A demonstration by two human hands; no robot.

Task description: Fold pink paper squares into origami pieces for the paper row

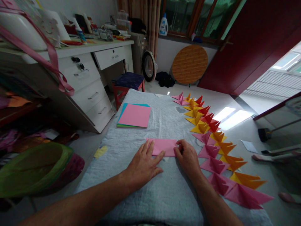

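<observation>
A pink sheet of origami paper (pixel 166 147), folded into a long rectangle, lies flat on the cloth-covered table (pixel 155 191). My left hand (pixel 145 163) rests on its left part with the fingers spread out. At the right end, my right hand (pixel 188 157) pinches the paper's edge between thumb and bent fingers. Beyond my left hand is a stack of square coloured paper (pixel 135 115), pink on top, with blue and green edges showing. Folded paper cranes (pixel 213 164) in pink, yellow, orange and red stand in rows along the table's right side, close to my right forearm.
A white desk (pixel 94 94) with drawers stands at the left, a stool (pixel 129 82) beside it. A lined waste bin (pixel 39 169) is on the floor at left. A washing machine (pixel 148 66) has its door open, and a round wooden board (pixel 190 64) leans on the wall.
</observation>
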